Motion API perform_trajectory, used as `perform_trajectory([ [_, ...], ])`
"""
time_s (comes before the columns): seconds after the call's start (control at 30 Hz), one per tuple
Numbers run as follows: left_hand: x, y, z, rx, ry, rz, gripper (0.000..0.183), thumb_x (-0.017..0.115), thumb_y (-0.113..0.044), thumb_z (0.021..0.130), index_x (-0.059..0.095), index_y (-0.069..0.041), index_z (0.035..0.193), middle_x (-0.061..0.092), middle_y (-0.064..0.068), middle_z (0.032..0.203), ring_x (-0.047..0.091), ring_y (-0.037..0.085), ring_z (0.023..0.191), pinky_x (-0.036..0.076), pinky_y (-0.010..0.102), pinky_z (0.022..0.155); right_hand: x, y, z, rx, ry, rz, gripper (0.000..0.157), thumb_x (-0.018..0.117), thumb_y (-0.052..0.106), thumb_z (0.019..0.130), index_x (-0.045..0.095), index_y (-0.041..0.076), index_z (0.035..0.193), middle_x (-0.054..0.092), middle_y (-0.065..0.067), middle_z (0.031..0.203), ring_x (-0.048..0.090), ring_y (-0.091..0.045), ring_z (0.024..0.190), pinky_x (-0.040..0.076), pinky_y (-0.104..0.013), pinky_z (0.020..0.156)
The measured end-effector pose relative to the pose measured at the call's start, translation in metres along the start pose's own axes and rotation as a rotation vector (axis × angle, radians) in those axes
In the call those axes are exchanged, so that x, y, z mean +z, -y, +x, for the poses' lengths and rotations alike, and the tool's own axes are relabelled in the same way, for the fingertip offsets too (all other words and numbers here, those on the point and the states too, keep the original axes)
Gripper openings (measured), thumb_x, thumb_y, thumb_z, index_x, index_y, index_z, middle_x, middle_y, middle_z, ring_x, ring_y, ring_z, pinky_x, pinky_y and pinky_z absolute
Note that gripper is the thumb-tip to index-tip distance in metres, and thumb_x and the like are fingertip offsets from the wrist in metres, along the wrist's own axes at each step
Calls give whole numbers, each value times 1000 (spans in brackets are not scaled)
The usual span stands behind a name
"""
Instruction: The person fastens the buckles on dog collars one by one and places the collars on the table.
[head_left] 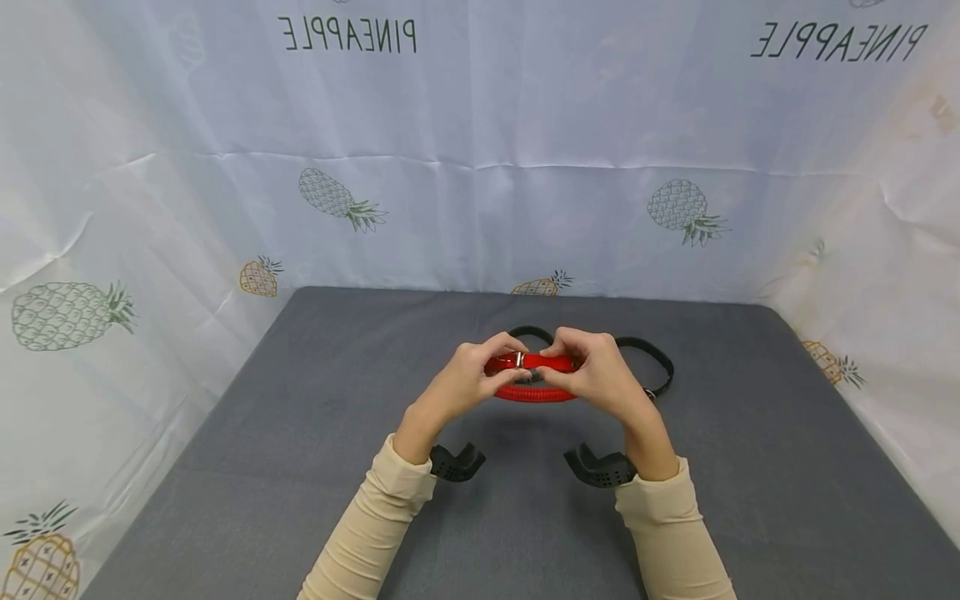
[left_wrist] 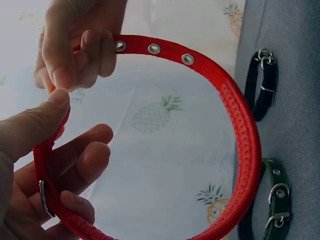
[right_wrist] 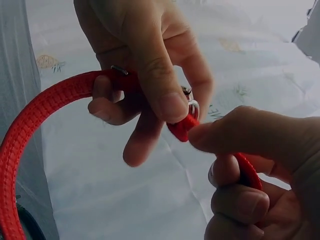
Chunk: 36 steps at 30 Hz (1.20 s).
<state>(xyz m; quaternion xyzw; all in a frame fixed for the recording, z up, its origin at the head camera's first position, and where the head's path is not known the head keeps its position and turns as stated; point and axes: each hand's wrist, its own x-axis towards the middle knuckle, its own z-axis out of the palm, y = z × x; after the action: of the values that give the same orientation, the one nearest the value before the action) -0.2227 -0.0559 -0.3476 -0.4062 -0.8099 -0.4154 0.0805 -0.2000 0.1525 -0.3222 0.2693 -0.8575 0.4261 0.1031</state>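
Observation:
A red collar [head_left: 535, 395] is held up above the table in both hands, bent into a ring with its padded part curving below. My left hand [head_left: 462, 377] pinches the buckle end, thumb on top. The metal buckle [head_left: 519, 359] shows between the hands. My right hand [head_left: 602, 377] pinches the strap end between thumb and index finger, its other fingers curled under. In the left wrist view, metal eyelets [left_wrist: 154, 48] line the strap beside the right hand. Both thumbs come close together at the buckle in the right wrist view. Fingers partly hide the join.
Behind the hands, a black collar [head_left: 666, 360] lies on the grey table [head_left: 315, 433] to the right. A green collar [left_wrist: 280, 200] with metal rings lies near it, partly hidden by the red one. A pineapple-print curtain [head_left: 480, 225] surrounds the table's back and sides.

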Motion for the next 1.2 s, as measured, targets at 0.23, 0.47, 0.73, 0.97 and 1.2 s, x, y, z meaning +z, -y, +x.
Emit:
perform_trajectory([
  [0.23,1,0,0,10,-2,-41,26,70,-7,86,58,-3,109,75,11,96,69,15,74,54,16,68,2,-6,2,19,92,131,11,71,2,85,61,1,90,68,-16,82,55,-1,60,47,-20,56],
  [0.47,2,2,0,-16,-23,-85,26,71,-6,85,58,-2,107,73,13,89,68,20,69,55,18,65,12,-7,7,43,162,314,19,56,-1,94,38,-5,98,58,-21,87,55,-3,69,47,-19,63],
  [0.73,3,2,0,-70,-40,-44,24,64,-4,91,51,0,110,71,15,79,68,19,66,53,16,63,23,-5,11,71,136,328,28,60,2,93,34,-3,100,53,-15,84,52,-11,66,43,-19,61],
  [0.97,5,1,1,-123,-42,-89,27,63,-3,92,43,-2,111,72,17,81,68,20,68,53,16,66,29,-4,12,86,45,288,32,66,2,89,35,-2,97,51,-11,74,46,-6,61,40,-20,57],
  [1.2,2,3,0,-130,-32,-152,35,66,-5,90,42,-2,114,73,19,102,71,26,81,56,19,73,28,-5,13,73,-11,297,28,65,0,89,39,-3,98,51,-11,73,44,-6,60,38,-20,56],
])
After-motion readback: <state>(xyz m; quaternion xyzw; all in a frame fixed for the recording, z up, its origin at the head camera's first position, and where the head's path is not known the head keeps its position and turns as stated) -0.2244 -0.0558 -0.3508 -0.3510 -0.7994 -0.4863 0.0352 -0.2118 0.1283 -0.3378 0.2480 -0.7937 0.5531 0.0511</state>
